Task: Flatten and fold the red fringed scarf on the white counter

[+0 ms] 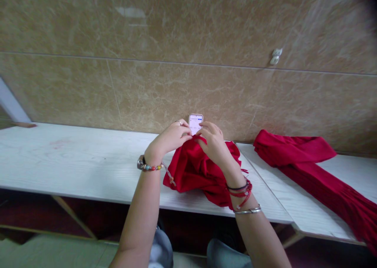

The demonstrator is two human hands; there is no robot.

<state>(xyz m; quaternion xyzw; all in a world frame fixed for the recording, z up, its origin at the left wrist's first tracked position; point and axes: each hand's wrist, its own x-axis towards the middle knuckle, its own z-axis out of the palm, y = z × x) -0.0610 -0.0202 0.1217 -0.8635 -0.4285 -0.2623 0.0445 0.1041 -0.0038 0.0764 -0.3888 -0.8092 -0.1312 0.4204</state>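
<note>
A bunched red scarf (191, 170) lies in loose folds on the white bench top, with a little fringe showing at its right side. My left hand (173, 136), with a ring on one finger, closes its fingertips on the scarf's upper edge. Close beside it, my right hand (213, 140) pinches the same edge between thumb and fingers. Just beyond both hands a phone (195, 122) leans upright against the wall with its screen lit. The fingers partly cover the phone's lower part.
A second red scarf (294, 148) with a long fringe lies folded to the right, its end hanging over the front edge. The white bench (73, 158) runs along a brown marble-look wall (165, 87), with open compartments below. A small white wall hook (276, 56) is fixed at upper right.
</note>
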